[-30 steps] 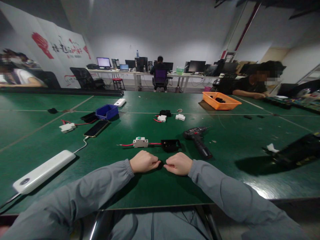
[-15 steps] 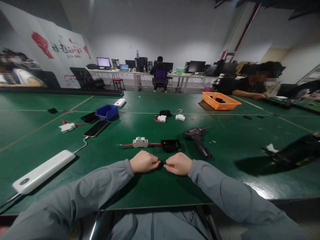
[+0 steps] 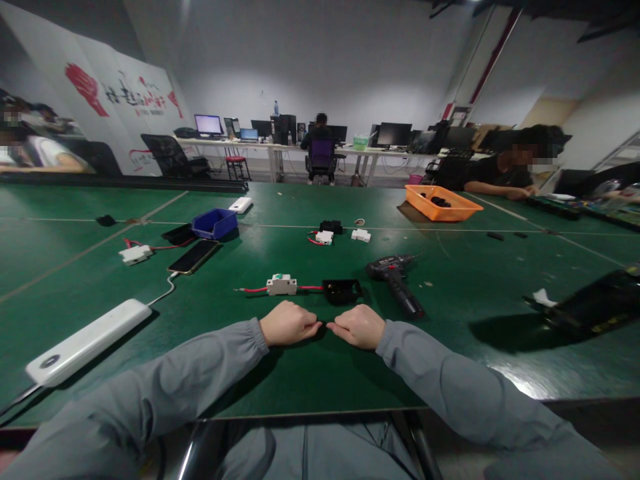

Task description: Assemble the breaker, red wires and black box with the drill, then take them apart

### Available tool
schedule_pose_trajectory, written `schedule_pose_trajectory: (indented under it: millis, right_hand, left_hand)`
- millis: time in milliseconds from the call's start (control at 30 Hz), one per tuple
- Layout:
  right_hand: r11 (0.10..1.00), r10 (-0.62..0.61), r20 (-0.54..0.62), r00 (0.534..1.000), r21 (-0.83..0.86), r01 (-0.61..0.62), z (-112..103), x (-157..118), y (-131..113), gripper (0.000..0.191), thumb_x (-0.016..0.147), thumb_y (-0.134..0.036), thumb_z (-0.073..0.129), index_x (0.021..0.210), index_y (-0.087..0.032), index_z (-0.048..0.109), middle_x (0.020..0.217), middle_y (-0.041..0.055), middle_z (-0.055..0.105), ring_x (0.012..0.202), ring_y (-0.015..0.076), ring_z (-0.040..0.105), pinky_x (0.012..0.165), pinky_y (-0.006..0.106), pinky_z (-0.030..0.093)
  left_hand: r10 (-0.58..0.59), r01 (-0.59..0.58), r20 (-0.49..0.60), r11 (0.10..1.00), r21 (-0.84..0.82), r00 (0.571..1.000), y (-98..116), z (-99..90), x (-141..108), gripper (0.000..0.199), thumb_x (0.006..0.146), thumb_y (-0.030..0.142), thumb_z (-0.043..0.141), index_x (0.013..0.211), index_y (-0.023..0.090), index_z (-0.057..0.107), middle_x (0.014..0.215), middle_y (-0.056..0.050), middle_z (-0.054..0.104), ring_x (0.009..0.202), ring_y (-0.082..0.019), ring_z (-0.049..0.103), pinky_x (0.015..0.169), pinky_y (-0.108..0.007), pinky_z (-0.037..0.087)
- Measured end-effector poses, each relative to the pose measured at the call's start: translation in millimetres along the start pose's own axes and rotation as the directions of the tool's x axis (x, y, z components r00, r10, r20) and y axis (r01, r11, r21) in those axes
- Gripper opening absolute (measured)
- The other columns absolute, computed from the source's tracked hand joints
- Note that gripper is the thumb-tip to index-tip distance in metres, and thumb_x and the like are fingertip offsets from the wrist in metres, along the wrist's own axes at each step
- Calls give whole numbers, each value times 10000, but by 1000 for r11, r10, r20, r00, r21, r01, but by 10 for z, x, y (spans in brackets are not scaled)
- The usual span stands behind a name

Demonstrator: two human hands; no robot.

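My left hand (image 3: 290,323) and my right hand (image 3: 357,327) rest near the table's front edge, fingers curled, thumbs' ends facing each other with a small gap. Whether anything small is between the fingers is hidden. Just beyond them lies a white breaker (image 3: 281,285) with a red wire on each side; the right wire runs to an open black case (image 3: 342,291). A black cordless drill (image 3: 397,280) lies on its side to the right of the case. Farther back are a second white breaker (image 3: 324,237), a black block (image 3: 331,227) and a white piece (image 3: 361,235).
On the green table (image 3: 280,387), a white power strip (image 3: 90,343), phone (image 3: 194,257) and blue bin (image 3: 215,224) stand left. An orange basket (image 3: 443,204) is back right, a dark bottle-like object (image 3: 595,307) far right. People sit around.
My right hand's fingertips have shifted slightly, its fingers a little straighter. My left hand looks unmoved, and the objects on the table lie as before.
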State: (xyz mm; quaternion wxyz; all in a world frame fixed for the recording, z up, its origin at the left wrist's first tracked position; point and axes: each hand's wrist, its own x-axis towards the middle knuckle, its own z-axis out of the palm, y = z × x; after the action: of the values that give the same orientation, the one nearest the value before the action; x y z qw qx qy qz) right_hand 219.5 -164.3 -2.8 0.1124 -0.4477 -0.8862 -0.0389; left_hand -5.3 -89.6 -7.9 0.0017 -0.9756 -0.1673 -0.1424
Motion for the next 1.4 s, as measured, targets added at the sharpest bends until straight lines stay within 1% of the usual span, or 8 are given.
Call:
schedule_pose_trajectory:
  millis: [167, 300, 567, 767, 1100, 1400]
  right_hand:
    - [999, 13, 51, 999, -37, -11, 2, 23, -21, 448, 1002, -349, 430, 661, -167, 656, 627, 33, 674, 523, 114, 521, 530, 291, 216]
    - [1000, -3, 58, 998, -26, 4, -6, 27, -23, 433, 998, -328, 440, 656, -167, 651, 634, 32, 680, 525, 115, 525, 530, 293, 211]
    - [999, -3, 23, 1000, 32, 2, 3, 16, 23, 450, 1004, -342, 432, 631, -167, 613, 603, 21, 640, 527, 110, 510, 543, 297, 210]
    - [998, 2, 4, 1000, 58, -2, 1, 7, 29, 462, 1008, -353, 418, 624, -170, 598, 585, 15, 611, 532, 111, 490, 547, 293, 218]
    - [992, -57, -18, 998, 110, 59, -1, -3, 35, 477, 1005, -372, 406, 591, -173, 537, 570, 1, 581, 515, 101, 445, 540, 299, 179]
    - [989, -62, -29, 998, 136, 65, 4, -14, 39, 466, 985, -354, 430, 563, -174, 515, 542, -5, 547, 502, 100, 419, 534, 304, 178]
  left_hand:
    - [3, -3, 0, 1000, 2, 1000, 1, -6, 4, 422, 954, 367, 438, 601, 177, 570, 554, -8, 620, 476, -100, 534, 487, -259, 235]
    - [1, -1, 12, 1000, 12, 1000, 0, -7, 8, 416, 954, 367, 444, 606, 180, 574, 562, -5, 631, 481, -103, 538, 488, -264, 221]
    - [-4, 4, 8, 1000, 7, 1000, -1, 4, 5, 408, 948, 361, 443, 609, 179, 582, 562, -14, 627, 477, -104, 539, 482, -263, 234]
    - [-11, 11, 29, 1000, 6, 1000, -6, -5, 5, 399, 947, 356, 447, 618, 180, 587, 577, -14, 638, 484, -104, 534, 489, -258, 230]
    - [-5, 5, 33, 1000, 12, 999, 6, -25, 9, 427, 963, 373, 432, 615, 181, 588, 562, -10, 626, 481, -104, 521, 494, -261, 217]
    - [0, 0, 21, 1000, 28, 1000, 14, -22, 6, 421, 956, 365, 443, 604, 177, 579, 557, -6, 627, 479, -105, 533, 487, -277, 196]
